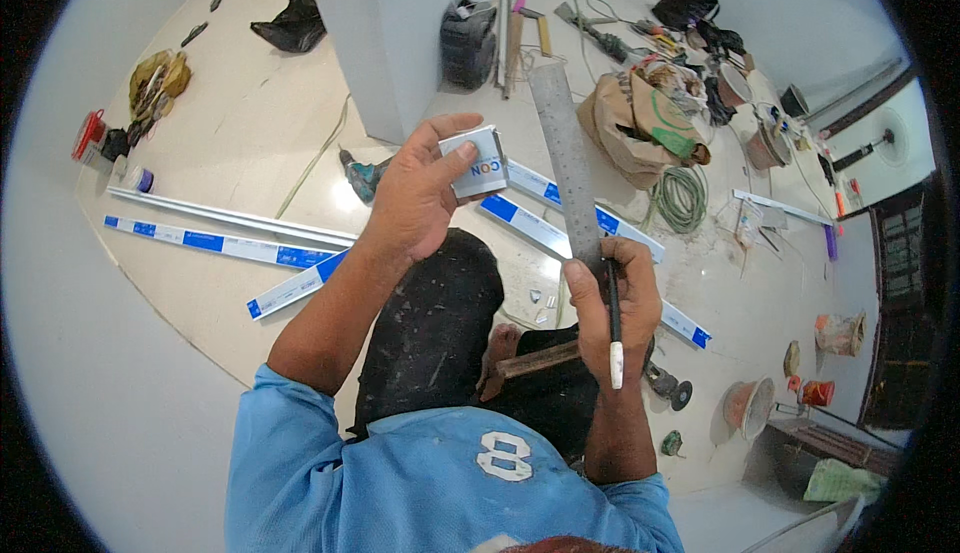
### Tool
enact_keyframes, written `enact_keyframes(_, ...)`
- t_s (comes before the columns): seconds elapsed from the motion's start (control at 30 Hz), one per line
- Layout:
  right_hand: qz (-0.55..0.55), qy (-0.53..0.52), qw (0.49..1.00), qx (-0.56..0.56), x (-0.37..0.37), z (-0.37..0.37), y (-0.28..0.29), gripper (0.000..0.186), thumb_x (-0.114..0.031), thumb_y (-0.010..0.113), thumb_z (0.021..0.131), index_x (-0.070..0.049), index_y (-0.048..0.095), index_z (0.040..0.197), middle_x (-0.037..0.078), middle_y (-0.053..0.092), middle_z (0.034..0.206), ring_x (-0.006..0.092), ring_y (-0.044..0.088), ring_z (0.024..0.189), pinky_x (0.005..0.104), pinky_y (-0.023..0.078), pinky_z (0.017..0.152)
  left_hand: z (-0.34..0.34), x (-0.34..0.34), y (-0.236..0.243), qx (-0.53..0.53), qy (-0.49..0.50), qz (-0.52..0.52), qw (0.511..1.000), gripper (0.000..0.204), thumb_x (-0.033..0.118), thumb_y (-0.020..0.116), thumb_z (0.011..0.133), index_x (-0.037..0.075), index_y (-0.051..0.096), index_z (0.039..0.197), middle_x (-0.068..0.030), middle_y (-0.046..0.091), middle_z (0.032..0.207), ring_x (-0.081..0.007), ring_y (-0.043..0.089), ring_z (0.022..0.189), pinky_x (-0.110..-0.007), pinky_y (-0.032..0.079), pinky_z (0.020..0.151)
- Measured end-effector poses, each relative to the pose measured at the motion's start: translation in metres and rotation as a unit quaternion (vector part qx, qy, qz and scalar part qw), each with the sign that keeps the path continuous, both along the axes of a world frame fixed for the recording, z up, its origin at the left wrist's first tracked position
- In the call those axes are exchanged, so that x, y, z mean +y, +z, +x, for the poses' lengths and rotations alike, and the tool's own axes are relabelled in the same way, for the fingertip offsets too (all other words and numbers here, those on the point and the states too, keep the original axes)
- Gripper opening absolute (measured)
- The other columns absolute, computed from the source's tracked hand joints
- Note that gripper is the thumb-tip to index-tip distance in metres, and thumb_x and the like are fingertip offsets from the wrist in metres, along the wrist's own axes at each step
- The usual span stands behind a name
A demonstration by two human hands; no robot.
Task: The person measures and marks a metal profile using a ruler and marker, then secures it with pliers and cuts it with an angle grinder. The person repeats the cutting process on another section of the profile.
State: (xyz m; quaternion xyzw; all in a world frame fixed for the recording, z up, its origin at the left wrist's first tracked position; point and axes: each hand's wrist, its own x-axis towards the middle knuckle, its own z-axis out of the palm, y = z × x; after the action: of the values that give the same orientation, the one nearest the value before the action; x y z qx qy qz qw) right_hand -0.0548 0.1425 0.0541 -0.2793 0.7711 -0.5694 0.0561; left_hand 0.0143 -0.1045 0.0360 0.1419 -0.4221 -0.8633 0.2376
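My left hand (418,193) is closed on a short cut piece of white-and-blue filmed profile (476,175), with the thumb pressed on its face. In my right hand (630,308) are a long steel ruler (566,143), pointing up and away, and a slim black pen with a white end (614,328). The ruler stands just right of the profile piece, apart from it. Below the hands, long profile strips with blue-and-white film (528,225) lie on the floor. Small offcuts (537,297) sit near my foot, beside a wooden strip (540,361).
A drill (362,177) lies behind my left forearm, and an angle grinder (668,388) lies by my right elbow. More strips (210,242) stretch left. Farther right are a paper sack (625,128), a coiled hose (680,200) and buckets (750,408). A wall corner (370,43) juts in ahead.
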Motion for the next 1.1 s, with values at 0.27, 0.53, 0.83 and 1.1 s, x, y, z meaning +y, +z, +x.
enact_keyframes(0.27, -0.034, -0.002, 0.999, 0.016, 0.014, 0.004, -0.02, 0.025, -0.012, 0.078, 0.102, 0.001, 0.063, 0.118, -0.001, 0.059, 0.079, 0.0046, 0.053, 0.068, 0.023, 0.041, 0.06, -0.021, 0.057, 0.023, 0.083, -0.133, 0.092, 0.983, 0.051, 0.027, 0.047, 0.118, -0.004, 0.047, 0.159, -0.0185, 0.065, 0.141, -0.0273, 0.067, 0.129, -0.052, 0.056, 0.114)
enact_keyframes(0.53, -0.012, -0.028, 0.999, -0.013, 0.034, 0.007, -0.011, 0.028, -0.016, 0.083, 0.098, 0.001, 0.067, 0.114, 0.008, 0.067, 0.086, 0.0136, 0.061, 0.074, 0.0308, 0.051, 0.068, -0.029, 0.089, -0.001, 0.105, -0.159, 0.033, 0.981, 0.052, 0.024, 0.049, 0.118, 0.001, 0.043, 0.164, -0.0185, 0.055, 0.162, -0.0261, 0.061, 0.14, -0.048, 0.05, 0.119)
enact_keyframes(0.83, 0.008, -0.067, 0.996, 0.055, 0.064, 0.004, -0.017, 0.025, -0.011, 0.082, 0.096, 0.002, 0.068, 0.111, 0.014, 0.067, 0.09, 0.0223, 0.065, 0.077, 0.0351, 0.053, 0.072, -0.046, 0.126, -0.015, 0.139, -0.17, 0.043, 0.975, 0.047, 0.02, 0.056, 0.117, 0.006, 0.052, 0.161, -0.0125, 0.062, 0.155, -0.0198, 0.064, 0.134, -0.04, 0.055, 0.113)
enact_keyframes(1.1, -0.015, -0.107, 0.994, 0.034, 0.09, 0.003, -0.044, 0.024, -0.013, 0.079, 0.102, 0.002, 0.065, 0.114, 0.0, 0.062, 0.08, 0.0055, 0.056, 0.068, 0.0226, 0.044, 0.06, -0.065, 0.155, -0.037, 0.091, -0.192, 0.026, 0.977, 0.039, 0.018, 0.054, 0.117, 0.0, 0.058, 0.152, -0.0105, 0.071, 0.132, -0.0173, 0.069, 0.119, -0.039, 0.057, 0.107)
